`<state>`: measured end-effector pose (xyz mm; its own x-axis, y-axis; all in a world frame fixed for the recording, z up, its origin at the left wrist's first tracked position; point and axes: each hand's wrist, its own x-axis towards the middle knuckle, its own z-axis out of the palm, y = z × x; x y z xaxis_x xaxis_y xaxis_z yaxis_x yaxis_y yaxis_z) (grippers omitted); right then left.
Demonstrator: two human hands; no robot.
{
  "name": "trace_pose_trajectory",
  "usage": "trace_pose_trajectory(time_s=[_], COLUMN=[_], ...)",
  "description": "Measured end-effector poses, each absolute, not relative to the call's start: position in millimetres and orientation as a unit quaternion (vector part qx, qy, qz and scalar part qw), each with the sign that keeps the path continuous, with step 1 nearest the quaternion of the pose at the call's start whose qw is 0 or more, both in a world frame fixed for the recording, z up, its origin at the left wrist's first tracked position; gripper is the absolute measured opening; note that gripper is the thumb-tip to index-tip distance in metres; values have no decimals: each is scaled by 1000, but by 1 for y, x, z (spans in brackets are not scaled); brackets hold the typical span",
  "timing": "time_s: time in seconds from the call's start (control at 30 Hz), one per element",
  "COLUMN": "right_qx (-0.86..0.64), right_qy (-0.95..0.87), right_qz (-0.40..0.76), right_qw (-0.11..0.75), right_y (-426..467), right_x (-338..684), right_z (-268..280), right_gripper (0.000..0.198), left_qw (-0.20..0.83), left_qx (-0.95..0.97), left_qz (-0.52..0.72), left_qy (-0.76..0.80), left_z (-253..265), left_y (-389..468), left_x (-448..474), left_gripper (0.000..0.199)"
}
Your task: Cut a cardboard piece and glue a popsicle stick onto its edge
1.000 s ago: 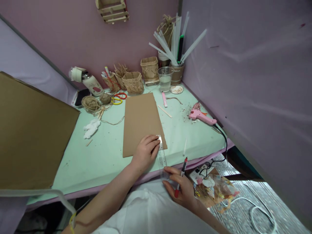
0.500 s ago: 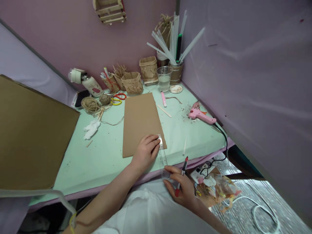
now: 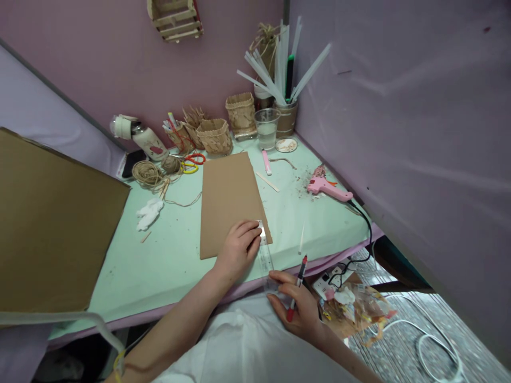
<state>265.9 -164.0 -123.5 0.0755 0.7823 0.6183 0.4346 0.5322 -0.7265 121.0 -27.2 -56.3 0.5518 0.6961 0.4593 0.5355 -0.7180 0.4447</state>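
Observation:
A brown cardboard sheet [image 3: 229,197] lies on the green-covered table. Along its lower right edge a clear ruler [image 3: 265,260] overlaps the cardboard and reaches past the table's front edge. My left hand [image 3: 238,247] rests on the cardboard, fingers together, its fingertips pressing on the ruler's far end. At the near end, my right hand [image 3: 297,306] pinches the ruler between thumb and fingertips. Tucked among the same hand's fingers is a red-capped pen [image 3: 302,271], its tip pointing up and away.
A pink glue gun [image 3: 329,189] lies at the right, with its cord over the edge. Woven baskets [image 3: 215,137], a plastic cup [image 3: 266,130], scissors [image 3: 191,164] and twine [image 3: 147,174] stand or lie at the back. A large cardboard panel [image 3: 51,229] leans at left.
Both hands, the ruler and the cardboard keep their places. The camera view has shifted very slightly.

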Motion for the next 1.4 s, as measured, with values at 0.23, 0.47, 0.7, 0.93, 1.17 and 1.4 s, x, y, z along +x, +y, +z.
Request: trace_pose_trajectory(time_s=[0.23, 0.47, 0.7, 0.93, 1.17, 1.4], right_qx=[-460, -461, -459, -458, -458, -456], right_qy=[-662, -661, -665, -669, -665, -662], right_qz=[146, 146, 142, 142, 146, 137], right_qw=[573, 574, 571, 568, 572, 579], right_y=[-164, -165, -164, -164, -164, -164], right_x=[266, 267, 266, 266, 266, 265], right_z=[-123, -122, -124, -125, -122, -124], right_gripper=[30, 30, 29, 28, 27, 30], left_qw=[129, 127, 127, 130, 125, 128], left_qx=[874, 874, 877, 875, 878, 876], left_qz=[309, 309, 305, 306, 304, 304], left_qy=[351, 354, 350, 351, 349, 351], left_z=[-55, -54, -55, -54, -55, -55], left_y=[-27, -28, -27, -28, -27, -27], left_x=[121, 122, 122, 122, 122, 122], left_gripper=[19, 20, 19, 19, 18, 19])
